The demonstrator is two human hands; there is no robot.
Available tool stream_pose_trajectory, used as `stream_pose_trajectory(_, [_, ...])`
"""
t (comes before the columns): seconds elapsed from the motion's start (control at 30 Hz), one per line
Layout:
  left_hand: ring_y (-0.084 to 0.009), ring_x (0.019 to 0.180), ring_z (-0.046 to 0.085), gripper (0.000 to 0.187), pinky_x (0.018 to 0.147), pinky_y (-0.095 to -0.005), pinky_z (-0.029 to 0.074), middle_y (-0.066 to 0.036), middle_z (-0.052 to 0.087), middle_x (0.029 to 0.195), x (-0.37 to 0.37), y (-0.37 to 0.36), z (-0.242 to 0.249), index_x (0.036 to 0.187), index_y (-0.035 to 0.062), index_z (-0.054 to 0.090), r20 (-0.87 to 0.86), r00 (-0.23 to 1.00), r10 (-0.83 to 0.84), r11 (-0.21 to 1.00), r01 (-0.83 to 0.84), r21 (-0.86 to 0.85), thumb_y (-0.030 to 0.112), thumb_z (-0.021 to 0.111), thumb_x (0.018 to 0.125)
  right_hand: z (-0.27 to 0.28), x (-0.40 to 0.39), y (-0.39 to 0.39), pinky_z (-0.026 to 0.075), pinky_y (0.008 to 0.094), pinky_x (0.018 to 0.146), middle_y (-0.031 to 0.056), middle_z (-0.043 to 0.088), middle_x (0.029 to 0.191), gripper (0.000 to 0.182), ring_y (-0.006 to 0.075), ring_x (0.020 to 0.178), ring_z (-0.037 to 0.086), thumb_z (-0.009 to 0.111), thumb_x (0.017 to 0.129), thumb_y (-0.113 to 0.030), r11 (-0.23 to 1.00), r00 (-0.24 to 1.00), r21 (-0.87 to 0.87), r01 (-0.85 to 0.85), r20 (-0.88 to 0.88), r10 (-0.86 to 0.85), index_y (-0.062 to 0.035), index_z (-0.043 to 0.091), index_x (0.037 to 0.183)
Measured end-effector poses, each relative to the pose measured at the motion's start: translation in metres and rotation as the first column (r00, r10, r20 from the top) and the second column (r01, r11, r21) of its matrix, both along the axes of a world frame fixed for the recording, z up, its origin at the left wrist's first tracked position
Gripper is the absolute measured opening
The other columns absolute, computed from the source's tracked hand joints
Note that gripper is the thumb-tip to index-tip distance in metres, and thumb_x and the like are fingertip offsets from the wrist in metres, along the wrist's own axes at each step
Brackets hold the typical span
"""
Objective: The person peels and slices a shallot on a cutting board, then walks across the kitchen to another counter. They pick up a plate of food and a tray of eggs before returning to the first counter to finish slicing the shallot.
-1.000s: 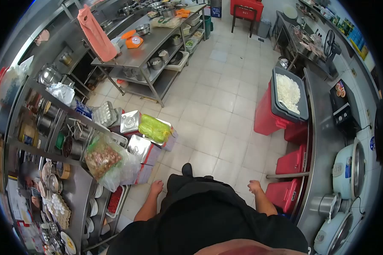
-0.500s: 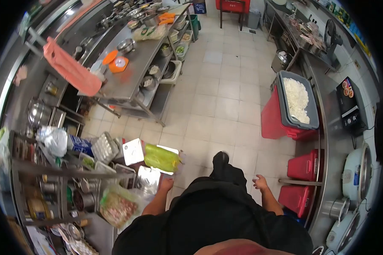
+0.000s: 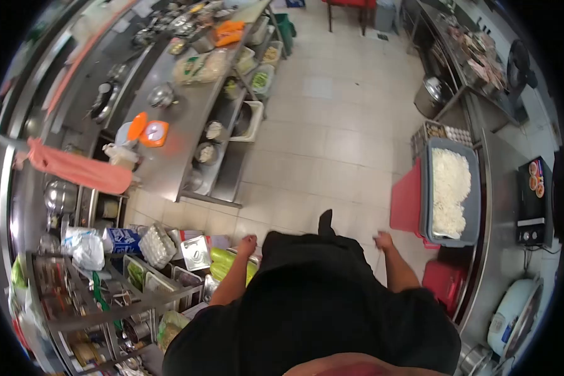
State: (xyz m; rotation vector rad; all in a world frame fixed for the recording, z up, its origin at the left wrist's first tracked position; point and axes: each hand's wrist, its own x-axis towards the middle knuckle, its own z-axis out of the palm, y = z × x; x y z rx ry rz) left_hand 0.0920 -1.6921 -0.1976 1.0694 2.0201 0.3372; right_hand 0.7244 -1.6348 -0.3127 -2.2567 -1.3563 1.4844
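My left hand hangs at my left side with its fingers curled in and nothing seen in it. It is nearest to a long green bundle in clear wrapping, partly covered by my forearm, and to a steel pan lid. My right hand hangs at my right side, its fingers loosely bent and a little apart, holding nothing. Beyond it on the right stands a grey tub filled with a white shredded food, set over a red bin.
A steel table with an orange scale and a bowl stands ahead left. A pink cloth hangs at the left. The tiled floor runs between counters. A black microwave sits at right.
I have moved forward along the floor; the green bundle and pan lid now lie closer beside my left arm. My left hand has swung forward. An egg tray behind the grey tub has come into view.
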Motion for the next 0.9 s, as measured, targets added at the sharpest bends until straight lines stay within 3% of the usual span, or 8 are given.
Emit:
stream_pose_trajectory(0.07, [-0.0210, 0.069, 0.068, 0.030, 0.065, -0.0327, 0.053, -0.013, 0.069, 0.075, 0.026, 0.052, 0.015, 0.103, 0.0064, 0.070, 0.102, 0.991, 0.091, 0.993, -0.098, 0.059, 0.029, 0.057, 0.088, 0.094, -0.027, 0.093, 0.049, 0.0336, 0.046, 0.0142, 0.065, 0.075, 0.060, 0.0203, 0.056, 0.062, 0.064, 0.079, -0.014, 0.994, 0.994, -0.029, 0.104, 0.050, -0.102, 0.0004, 0.048, 0.135])
stream_pose_trajectory(0.23, [-0.0197, 0.068, 0.067, 0.028, 0.065, -0.0325, 0.053, -0.011, 0.069, 0.074, 0.036, 0.154, 0.000, 0.102, 0.0050, 0.070, 0.155, 0.984, 0.085, 0.995, -0.093, 0.041, 0.026, 0.060, 0.087, 0.073, -0.039, 0.257, 0.049, 0.0308, 0.050, 0.0149, 0.066, 0.081, 0.057, 0.0185, 0.061, 0.063, 0.062, 0.081, -0.012, 0.938, 0.997, 0.338, 0.079, -0.023, -0.076, 0.0005, 0.048, 0.135])
stream_pose_trajectory(0.43, [-0.0263, 0.075, 0.068, 0.029, 0.072, -0.0367, 0.055, -0.013, 0.070, 0.081, -0.001, 0.268, -0.043, 0.098, 0.0056, 0.071, 0.061, 0.998, -0.003, 0.999, 0.005, -0.040, 0.028, 0.060, 0.084, 0.057, -0.065, 0.312, 0.053, 0.0365, 0.063, 0.0174, 0.068, 0.088, 0.056, 0.0240, 0.066, 0.066, 0.068, 0.081, -0.019, 0.971, 0.999, 0.236, 0.046, 0.018, -0.052, 0.0005, 0.052, 0.130])
stream_pose_trajectory(0.6, [-0.0325, 0.100, 0.063, 0.032, 0.088, -0.0419, 0.050, -0.016, 0.068, 0.105, -0.047, 0.410, -0.068, 0.098, 0.0062, 0.070, 0.036, 0.983, -0.178, 0.983, 0.179, -0.026, 0.033, 0.059, 0.084, 0.006, -0.027, 0.282, 0.052, 0.0395, 0.053, 0.0138, 0.065, 0.076, 0.033, 0.0225, 0.059, 0.064, 0.069, 0.077, -0.019, 0.939, 0.996, -0.342, -0.026, 0.068, 0.052, 0.0007, 0.062, 0.102])
stream_pose_trajectory(0.67, [-0.0356, 0.102, 0.062, 0.030, 0.090, -0.0441, 0.048, -0.018, 0.067, 0.104, -0.057, 0.480, -0.068, 0.098, 0.0067, 0.070, 0.019, 0.987, -0.157, 0.988, 0.157, 0.006, 0.031, 0.056, 0.088, 0.013, -0.023, 0.287, 0.047, 0.0395, 0.044, 0.0107, 0.057, 0.071, 0.016, 0.0241, 0.054, 0.058, 0.061, 0.082, -0.014, 0.883, 0.962, -0.394, 0.255, 0.013, -0.271, -0.0019, 0.060, 0.092])
stream_pose_trajectory(0.7, [-0.0373, 0.103, 0.061, 0.031, 0.090, -0.0447, 0.048, -0.018, 0.067, 0.105, -0.062, 0.521, -0.062, 0.101, 0.0067, 0.069, -0.150, 0.912, -0.383, 0.923, 0.371, -0.104, 0.031, 0.055, 0.089, 0.030, -0.018, 0.299, 0.048, 0.0388, 0.058, 0.0131, 0.059, 0.087, 0.031, 0.0247, 0.071, 0.059, 0.063, 0.083, -0.023, 0.910, 0.954, -0.323, 0.260, -0.063, -0.294, -0.0002, 0.060, 0.103])
stream_pose_trajectory(0.77, [-0.0373, 0.102, 0.062, 0.033, 0.090, -0.0446, 0.048, -0.019, 0.066, 0.107, -0.062, 0.592, -0.033, 0.105, 0.0061, 0.068, -0.163, 0.947, -0.276, 0.959, 0.284, 0.023, 0.031, 0.055, 0.089, 0.070, -0.020, 0.336, 0.048, 0.0375, 0.087, 0.0178, 0.063, 0.118, 0.062, 0.0259, 0.105, 0.061, 0.068, 0.083, -0.042, 0.941, 0.913, -0.171, 0.291, -0.242, -0.327, 0.0032, 0.058, 0.125])
stream_pose_trajectory(0.9, [-0.0329, 0.101, 0.064, 0.033, 0.090, -0.0409, 0.049, -0.018, 0.067, 0.107, -0.056, 0.712, -0.015, 0.109, 0.0050, 0.067, 0.034, 0.994, -0.105, 0.988, 0.100, 0.120, 0.028, 0.057, 0.088, 0.105, -0.077, 0.484, 0.045, 0.0337, 0.041, 0.0079, 0.055, 0.072, 0.029, 0.0192, 0.051, 0.057, 0.058, 0.085, -0.011, 0.863, 0.888, -0.279, 0.421, -0.068, -0.455, -0.0013, 0.052, 0.111])
